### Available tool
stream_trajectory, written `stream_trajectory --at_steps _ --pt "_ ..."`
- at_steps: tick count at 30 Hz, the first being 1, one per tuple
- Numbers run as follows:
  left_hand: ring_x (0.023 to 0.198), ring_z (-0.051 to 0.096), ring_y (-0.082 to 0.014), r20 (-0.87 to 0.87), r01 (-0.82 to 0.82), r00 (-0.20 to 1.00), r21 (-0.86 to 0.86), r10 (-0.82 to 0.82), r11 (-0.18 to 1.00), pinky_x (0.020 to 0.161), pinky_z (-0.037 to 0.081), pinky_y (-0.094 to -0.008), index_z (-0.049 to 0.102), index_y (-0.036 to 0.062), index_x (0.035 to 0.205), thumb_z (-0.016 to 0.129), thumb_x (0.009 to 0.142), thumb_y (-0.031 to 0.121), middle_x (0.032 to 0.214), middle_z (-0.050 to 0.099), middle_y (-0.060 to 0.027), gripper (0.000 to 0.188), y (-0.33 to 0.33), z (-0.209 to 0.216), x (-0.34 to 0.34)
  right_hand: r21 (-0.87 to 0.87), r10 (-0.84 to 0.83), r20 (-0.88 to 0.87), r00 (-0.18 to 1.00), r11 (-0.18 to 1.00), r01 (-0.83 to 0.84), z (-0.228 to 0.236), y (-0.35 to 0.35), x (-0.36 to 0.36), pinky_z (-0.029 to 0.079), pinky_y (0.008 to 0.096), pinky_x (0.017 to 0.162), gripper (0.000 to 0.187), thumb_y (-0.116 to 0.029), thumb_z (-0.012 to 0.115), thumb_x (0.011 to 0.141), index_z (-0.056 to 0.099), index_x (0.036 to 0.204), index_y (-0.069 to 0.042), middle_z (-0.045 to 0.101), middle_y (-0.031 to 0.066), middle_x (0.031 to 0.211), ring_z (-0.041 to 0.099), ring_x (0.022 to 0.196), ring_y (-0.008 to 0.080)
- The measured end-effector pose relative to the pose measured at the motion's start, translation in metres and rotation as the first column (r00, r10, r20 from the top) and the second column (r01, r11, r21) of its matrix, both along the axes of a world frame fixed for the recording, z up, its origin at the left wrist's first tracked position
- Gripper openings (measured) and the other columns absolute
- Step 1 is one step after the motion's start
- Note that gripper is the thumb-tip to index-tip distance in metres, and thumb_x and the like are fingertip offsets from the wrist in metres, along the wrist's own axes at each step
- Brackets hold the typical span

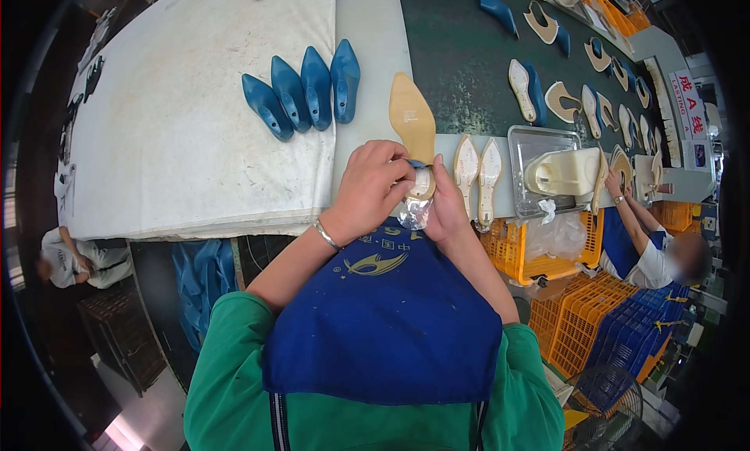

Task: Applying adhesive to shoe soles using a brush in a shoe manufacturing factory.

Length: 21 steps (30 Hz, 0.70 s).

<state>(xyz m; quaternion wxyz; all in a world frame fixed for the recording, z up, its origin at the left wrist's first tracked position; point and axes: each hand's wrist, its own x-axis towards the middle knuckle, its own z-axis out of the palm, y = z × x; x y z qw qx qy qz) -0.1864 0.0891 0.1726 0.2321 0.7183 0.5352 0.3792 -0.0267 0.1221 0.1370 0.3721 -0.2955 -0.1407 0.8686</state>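
Close in front of my apron, I hold a shoe last with a tan pointed insole [412, 117] on it, toe pointing away from me. A bit of blue shows at its waist, and clear plastic film [414, 214] bunches around the pale heel end. My left hand [370, 184] is closed at the heel, fingertips bent over its left side; exactly what they pinch is partly hidden. On the right side, the fingers and thumb of my right hand [448, 205] close around the heel. Just right of that hand lie two pale insoles [466, 168], side by side with toes away from me.
Several blue shoe lasts [316, 88] lie on the white cloth [180, 99] at left. Lasts and tan shoe pieces [561, 102] sit on the green belt [445, 60]. A metal tray [519, 158] with a cream container stands above a yellow crate [500, 252]. A co-worker [652, 256] works at right.
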Motion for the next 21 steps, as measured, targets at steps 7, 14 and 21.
stream_trajectory --at_steps 7,14,21 --pt "0.122 0.05 -0.0298 -0.143 -0.035 0.987 0.277 0.077 0.96 0.107 0.027 -0.0534 0.063 0.0092 0.082 0.069 0.076 0.008 0.118 0.059 -0.0078 0.009 0.005 0.0 0.002 -0.017 0.009 -0.036 0.999 1.0 -0.01 0.011 -0.003 -0.004 0.045 0.0392 0.103 0.048 -0.037 0.026 0.107 0.038 0.141 -0.004 0.052 0.0133 0.132 0.054 0.122 0.0242" --pt "0.123 0.051 -0.029 -0.228 -0.031 0.965 0.391 0.129 0.92 0.108 0.026 -0.0547 0.062 0.0088 0.082 0.069 0.076 0.008 0.121 0.058 -0.0084 0.009 0.005 0.0 0.002 0.006 0.054 -0.053 0.997 0.999 -0.054 0.014 -0.003 -0.003 0.044 0.0403 0.104 0.048 -0.037 0.025 0.108 0.037 0.141 -0.005 0.052 0.0139 0.134 0.053 0.123 0.024" --pt "0.118 0.054 -0.0283 -0.136 -0.123 0.973 0.364 0.184 0.923 0.108 0.028 -0.054 0.058 0.008 0.105 0.067 0.076 0.003 0.123 0.056 -0.01 0.031 0.003 -0.006 0.009 0.028 0.097 -0.015 0.995 0.995 -0.097 0.015 -0.005 0.0 0.042 0.0412 0.104 0.051 -0.042 0.025 0.107 0.037 0.143 -0.008 0.05 0.0108 0.138 0.05 0.127 0.0229"
